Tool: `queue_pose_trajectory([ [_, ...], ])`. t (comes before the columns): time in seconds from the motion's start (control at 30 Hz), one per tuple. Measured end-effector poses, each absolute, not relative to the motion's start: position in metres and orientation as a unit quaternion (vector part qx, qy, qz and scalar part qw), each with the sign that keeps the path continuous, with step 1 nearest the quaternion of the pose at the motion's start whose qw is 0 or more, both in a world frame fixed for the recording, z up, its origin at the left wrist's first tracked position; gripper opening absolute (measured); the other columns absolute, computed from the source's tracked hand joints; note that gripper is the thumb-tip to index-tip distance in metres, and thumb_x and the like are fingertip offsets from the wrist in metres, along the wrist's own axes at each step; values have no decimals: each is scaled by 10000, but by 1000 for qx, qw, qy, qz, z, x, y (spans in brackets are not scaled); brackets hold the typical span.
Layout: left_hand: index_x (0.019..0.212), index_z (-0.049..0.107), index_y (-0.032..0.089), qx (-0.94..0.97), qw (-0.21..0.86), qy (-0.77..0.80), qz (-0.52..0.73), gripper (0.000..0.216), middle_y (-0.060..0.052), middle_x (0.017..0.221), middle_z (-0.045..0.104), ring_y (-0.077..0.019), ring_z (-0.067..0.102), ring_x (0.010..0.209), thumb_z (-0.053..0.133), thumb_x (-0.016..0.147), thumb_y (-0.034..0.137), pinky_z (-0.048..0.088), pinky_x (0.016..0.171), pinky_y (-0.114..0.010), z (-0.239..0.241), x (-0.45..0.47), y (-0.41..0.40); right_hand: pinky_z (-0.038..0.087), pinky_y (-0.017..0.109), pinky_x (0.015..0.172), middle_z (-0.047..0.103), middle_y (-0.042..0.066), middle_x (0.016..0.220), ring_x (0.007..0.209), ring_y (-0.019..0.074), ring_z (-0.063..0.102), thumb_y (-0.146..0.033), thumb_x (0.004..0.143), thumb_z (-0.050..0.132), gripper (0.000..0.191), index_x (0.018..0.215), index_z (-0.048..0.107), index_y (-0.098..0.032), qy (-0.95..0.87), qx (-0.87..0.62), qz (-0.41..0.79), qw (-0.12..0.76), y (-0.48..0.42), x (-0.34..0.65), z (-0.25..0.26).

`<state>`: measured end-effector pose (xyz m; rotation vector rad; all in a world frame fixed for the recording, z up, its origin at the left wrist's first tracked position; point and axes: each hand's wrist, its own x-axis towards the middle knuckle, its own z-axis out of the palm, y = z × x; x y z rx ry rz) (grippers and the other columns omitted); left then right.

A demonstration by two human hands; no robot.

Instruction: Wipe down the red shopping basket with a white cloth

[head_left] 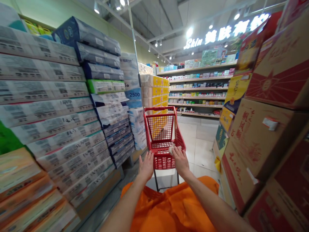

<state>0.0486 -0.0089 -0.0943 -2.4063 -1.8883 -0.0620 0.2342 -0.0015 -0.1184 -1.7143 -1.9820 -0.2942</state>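
Note:
A red plastic shopping cart (pixel 160 127) with a lattice basket stands directly in front of me on dark legs. My left hand (pixel 146 165) is at the near left edge of the basket, fingers stretched forward and apart. At the near right edge is my right hand (pixel 180 161), its fingers bent over a small whitish crumpled thing (pixel 171 149), perhaps a tissue or cloth. Too little of it shows to be sure. Orange clothing (pixel 173 206) covers my lap below both forearms.
Tall stacks of wrapped paper packs (pixel 65 106) line the left side. Yellow-and-white packs (pixel 154 91) stand behind the cart. Cardboard boxes (pixel 251 129) are piled along the right. A pale tiled floor (pixel 201 141) leads to shelves (pixel 198 88) of small products.

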Motion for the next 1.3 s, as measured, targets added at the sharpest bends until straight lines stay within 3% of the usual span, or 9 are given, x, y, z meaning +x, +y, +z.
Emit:
queue_pose_trajectory([
  [0.33, 1375, 120, 168, -759, -30, -645, -85, 689, -39, 1449, 186, -179, 140, 1328, 247, 720, -1, 143, 1053, -512, -93, 48, -6, 211, 418, 1027, 353, 39, 1368, 1279, 215, 267, -130, 835, 389, 449, 1267, 433, -241, -817, -518, -103, 229, -2, 178, -120],
  [0.57, 1376, 118, 163, -752, -74, -643, -122, 655, -50, 1442, 215, -196, 141, 1328, 260, 749, 39, 140, 1055, -509, -91, 50, -7, 203, 414, 1027, 376, 80, 1350, 1265, 229, 297, -52, 812, 367, 462, 1240, 473, -191, -718, -636, -127, 252, -1, 240, -124],
  [0.8, 1375, 121, 171, -761, -48, -643, -77, 700, -23, 1452, 179, -199, 114, 1332, 253, 711, -2, 133, 1052, -520, -90, 49, -5, 215, 400, 1019, 371, 40, 1360, 1270, 203, 286, -141, 837, 415, 451, 1267, 427, -274, -811, -508, -147, 251, 2, 179, -132],
  [1.07, 1376, 118, 143, -762, -39, -644, -49, 712, -35, 1456, 150, -217, 94, 1334, 246, 692, -8, 132, 1047, -536, -83, 54, -11, 188, 427, 1021, 381, 77, 1348, 1262, 226, 303, -23, 796, 344, 492, 1236, 478, -198, -689, -666, -125, 257, -3, 256, -122],
  [1.3, 1377, 122, 181, -763, -20, -645, -39, 727, -14, 1456, 151, -205, 96, 1334, 242, 687, -16, 141, 1047, -531, -89, 54, -8, 199, 394, 1023, 397, 29, 1343, 1267, 198, 294, -113, 827, 400, 438, 1226, 479, -276, -796, -532, -120, 261, -2, 187, -127],
])
